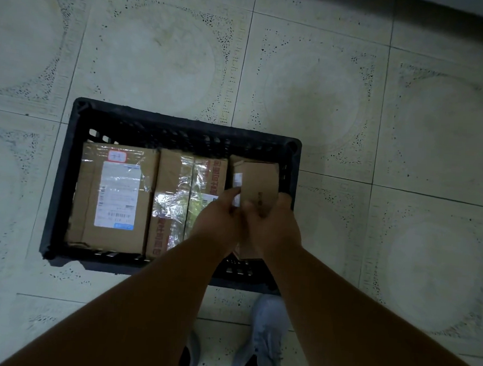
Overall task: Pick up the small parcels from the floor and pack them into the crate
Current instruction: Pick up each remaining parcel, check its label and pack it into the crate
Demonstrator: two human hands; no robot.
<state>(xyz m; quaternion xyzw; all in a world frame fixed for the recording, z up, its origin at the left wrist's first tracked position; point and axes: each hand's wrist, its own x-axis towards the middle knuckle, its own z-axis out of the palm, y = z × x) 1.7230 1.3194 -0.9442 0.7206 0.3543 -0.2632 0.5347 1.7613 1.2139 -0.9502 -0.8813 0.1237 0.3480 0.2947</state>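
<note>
A black plastic crate (66, 155) stands on the tiled floor in front of me. Inside it, a large brown parcel (89, 196) with a white label fills the left part. Two narrower taped parcels (169, 184) stand side by side in the middle. At the crate's right end a small brown cardboard parcel (258, 181) is held over the gap. My left hand (218, 218) grips its left side and my right hand (274, 227) grips its near right side. The parcel's lower part is hidden behind my hands.
Pale patterned floor tiles (380, 120) surround the crate on all sides. My two grey shoes (264, 340) stand just in front of the crate's near edge. A dark strip runs along the top right corner.
</note>
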